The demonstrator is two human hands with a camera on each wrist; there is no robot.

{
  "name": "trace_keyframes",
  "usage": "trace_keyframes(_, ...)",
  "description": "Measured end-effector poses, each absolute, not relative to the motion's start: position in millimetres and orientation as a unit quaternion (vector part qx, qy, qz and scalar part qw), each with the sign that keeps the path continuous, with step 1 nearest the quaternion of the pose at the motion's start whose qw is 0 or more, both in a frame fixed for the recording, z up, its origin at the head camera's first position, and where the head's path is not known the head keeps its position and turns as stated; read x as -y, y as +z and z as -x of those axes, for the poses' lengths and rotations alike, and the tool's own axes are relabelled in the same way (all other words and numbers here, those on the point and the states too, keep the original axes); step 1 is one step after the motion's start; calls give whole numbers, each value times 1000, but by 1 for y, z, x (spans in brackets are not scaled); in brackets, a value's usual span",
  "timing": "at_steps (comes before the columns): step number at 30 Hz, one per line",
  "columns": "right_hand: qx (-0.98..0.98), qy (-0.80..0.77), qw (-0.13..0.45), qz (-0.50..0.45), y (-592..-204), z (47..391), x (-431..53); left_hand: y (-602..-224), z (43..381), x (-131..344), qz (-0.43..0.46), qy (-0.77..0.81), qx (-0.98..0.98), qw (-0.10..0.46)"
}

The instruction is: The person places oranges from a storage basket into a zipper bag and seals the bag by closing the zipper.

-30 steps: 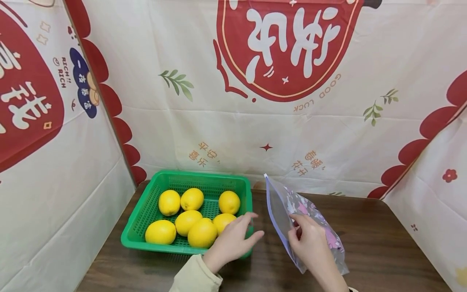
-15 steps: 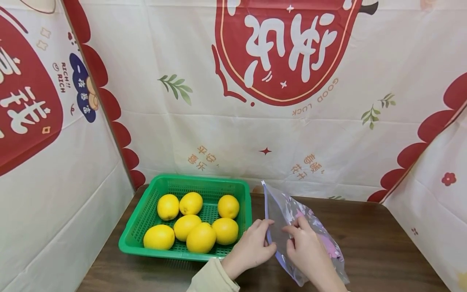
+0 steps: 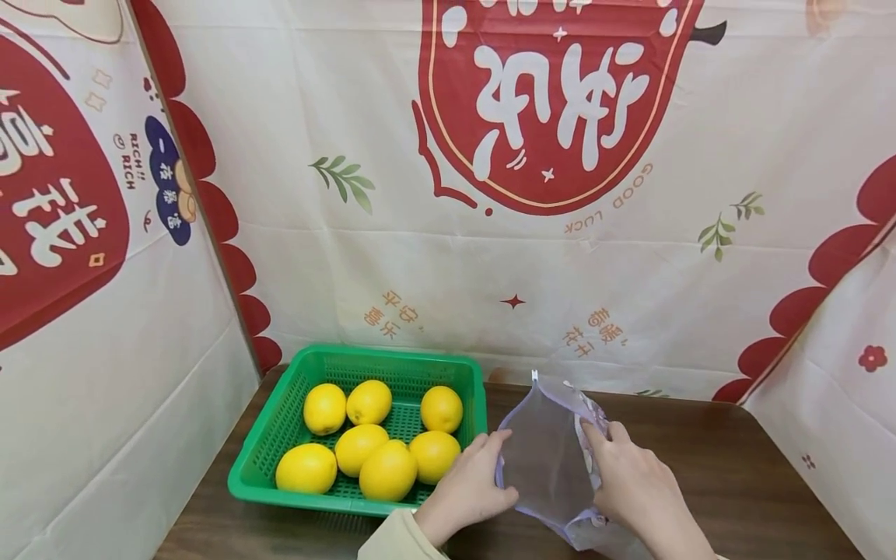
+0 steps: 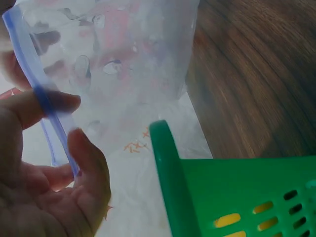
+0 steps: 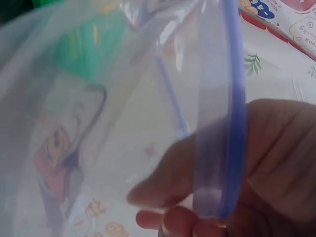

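Note:
A clear zip bag [image 3: 549, 459] with a purple zip rim and pink-and-white printing stands tilted on the table, its mouth spread wide. My left hand [image 3: 470, 484] holds the rim's left side; in the left wrist view the purple strip [image 4: 47, 106] runs between thumb and fingers. On the opposite side my right hand [image 3: 637, 481] grips the rim, with the thumb [image 5: 165, 175] inside the bag and the fingers outside. Left of the bag sits a green plastic basket [image 3: 245, 474] holding several yellow lemons [image 3: 388, 470]. My left hand covers the basket's front right corner.
The dark wooden table [image 3: 735, 474] extends to the right of the bag. White printed cloth [image 3: 448, 264] hangs behind it and along both sides. The basket's green wall [image 4: 217, 182] is close to my left hand.
My left hand has moved right from over the basket to the bag's rim. My right hand has shifted right along with its side of the rim, and the bag's mouth has widened.

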State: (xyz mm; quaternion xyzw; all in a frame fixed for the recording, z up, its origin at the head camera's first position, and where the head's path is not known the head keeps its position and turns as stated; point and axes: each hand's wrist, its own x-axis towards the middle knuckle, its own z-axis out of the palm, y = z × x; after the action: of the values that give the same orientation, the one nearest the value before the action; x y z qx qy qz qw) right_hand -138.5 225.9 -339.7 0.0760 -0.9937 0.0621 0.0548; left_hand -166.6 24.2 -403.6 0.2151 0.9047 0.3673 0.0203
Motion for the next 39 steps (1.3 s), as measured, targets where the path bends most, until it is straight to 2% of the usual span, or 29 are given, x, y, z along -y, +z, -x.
trace_keyframes(9,995,85,0,-57,-335,145,-259,-406,162,-20,-197,403,-891,74)
trace_keyframes(16,992,111,-40,-39,-338,140,-275,-407,158,-22,-223,407,-884,59)
trace_keyframes(20,991,118,-22,-50,-343,137,-281,-411,158,-24,-239,412,-878,51)
trace_keyframes(26,976,182,45,-106,-349,135,-274,-417,162,-22,-252,406,-877,53)
trace_keyframes(32,960,224,107,-132,-351,134,-262,-424,165,-16,-258,374,-891,21)
trace_keyframes(39,960,247,73,-111,-349,140,-248,-426,166,-12,-289,362,-886,-23)
